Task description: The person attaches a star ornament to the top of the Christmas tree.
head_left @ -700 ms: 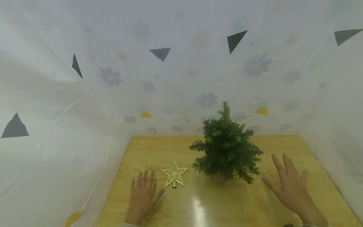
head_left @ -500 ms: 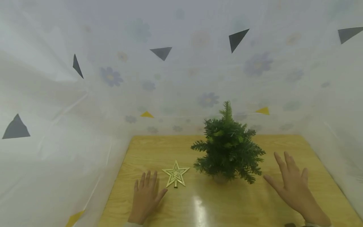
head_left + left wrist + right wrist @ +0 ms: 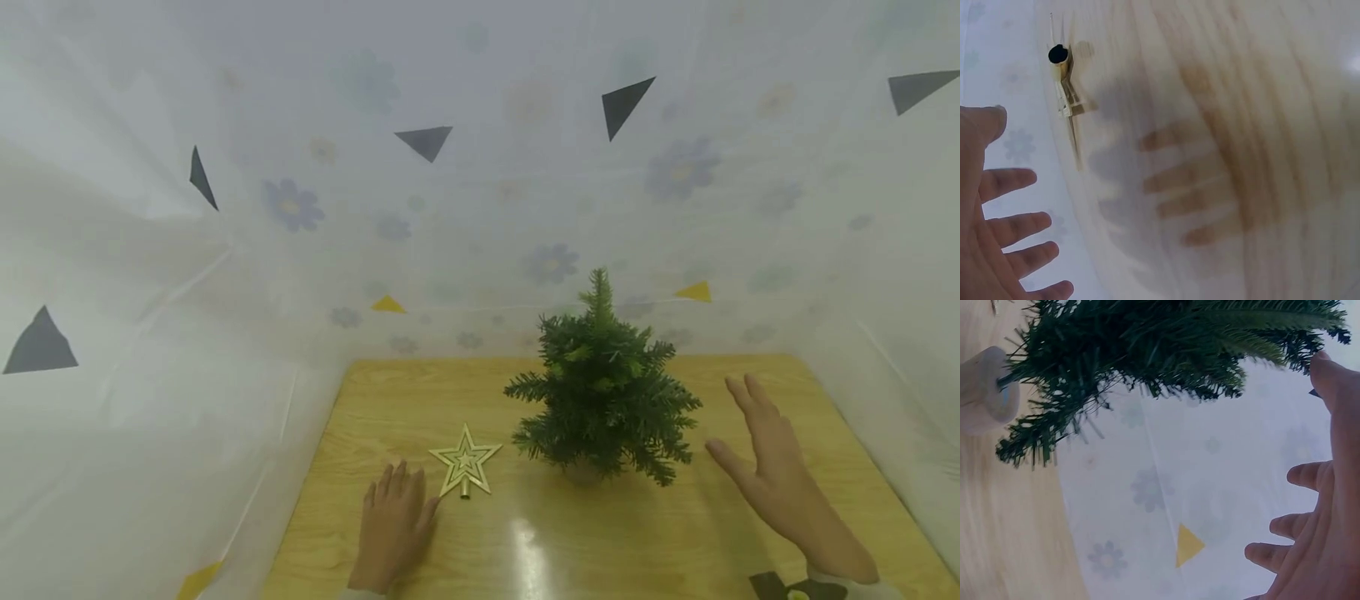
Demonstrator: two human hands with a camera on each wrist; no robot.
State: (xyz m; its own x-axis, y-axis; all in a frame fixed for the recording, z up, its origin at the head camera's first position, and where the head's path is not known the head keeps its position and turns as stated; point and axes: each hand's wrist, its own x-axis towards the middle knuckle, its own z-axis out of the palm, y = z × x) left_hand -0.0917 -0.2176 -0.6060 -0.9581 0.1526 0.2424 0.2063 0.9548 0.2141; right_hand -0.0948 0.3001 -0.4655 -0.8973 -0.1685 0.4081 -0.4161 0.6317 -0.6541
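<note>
A gold star tree topper (image 3: 465, 461) lies flat on the wooden table, its short tube toward me; the left wrist view catches this star (image 3: 1064, 87) nearly edge-on. Just left of it is my left hand (image 3: 392, 525), fingers extended and holding nothing. In the head view its thumb tip overlaps the star's lower left point; contact cannot be told. A small green artificial Christmas tree (image 3: 603, 396) stands upright on a pale round base (image 3: 988, 390). To its right my right hand (image 3: 776, 483) hovers above the table, turned partly edge-on, fingers straight and thumb spread toward the branches.
The light wooden table (image 3: 337, 433) is enclosed by white flower-print sheeting (image 3: 495, 208) at the back and both sides. Dark triangles (image 3: 627, 108) and yellow triangles (image 3: 388, 304) are stuck on the sheeting. Light reflects off the tabletop near the front.
My left hand has shifted slightly right and nearer to me, beside the star. The right hand has turned more edge-on, its fingertips reaching farther forward. Star and tree stay put.
</note>
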